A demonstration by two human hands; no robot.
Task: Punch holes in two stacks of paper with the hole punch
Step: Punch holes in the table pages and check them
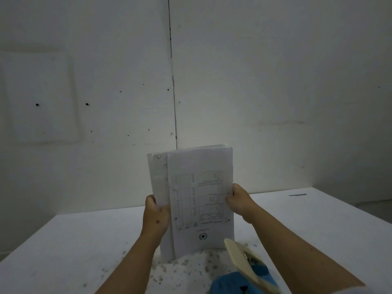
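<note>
The paper stack (197, 200) is held upright above the table (63, 247), gripped at its left edge by the left hand (156, 215) and at its right edge by the right hand (238, 200); the punch (248, 270) is seen just below it, with paper dots scattered alongside
</note>
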